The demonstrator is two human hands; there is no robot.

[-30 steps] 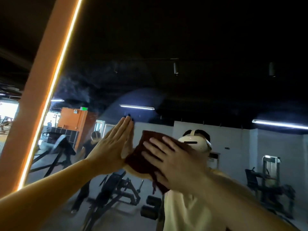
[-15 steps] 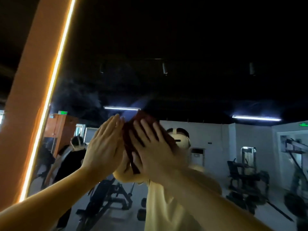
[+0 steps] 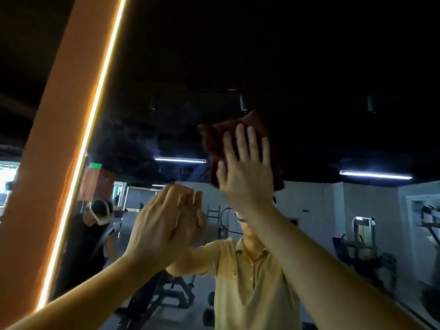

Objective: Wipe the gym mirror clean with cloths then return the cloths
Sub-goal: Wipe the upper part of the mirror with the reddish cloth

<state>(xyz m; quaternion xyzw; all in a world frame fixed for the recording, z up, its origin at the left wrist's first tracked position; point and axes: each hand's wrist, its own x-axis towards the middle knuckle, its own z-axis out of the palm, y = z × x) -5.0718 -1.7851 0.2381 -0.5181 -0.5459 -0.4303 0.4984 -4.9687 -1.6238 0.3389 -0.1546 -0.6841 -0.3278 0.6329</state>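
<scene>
The gym mirror (image 3: 309, 67) fills most of the head view, dark above and reflecting the gym below. A dark reddish-brown cloth (image 3: 214, 141) lies flat against the glass above centre. My right hand (image 3: 246, 167) presses on it with straight, spread fingers. My left hand (image 3: 164, 222) is lower and to the left, fingers straight with the fingertips on the glass, holding nothing. Hazy smears show on the glass at upper left of the hands.
An orange pillar (image 3: 54, 139) with a bright light strip (image 3: 95, 108) borders the mirror on the left. The reflection shows me in a yellow shirt, another person at left, weight benches and machines.
My right hand has slid the cloth up and to the right on the glass, away from my left hand. The left hand stays low on the mirror.
</scene>
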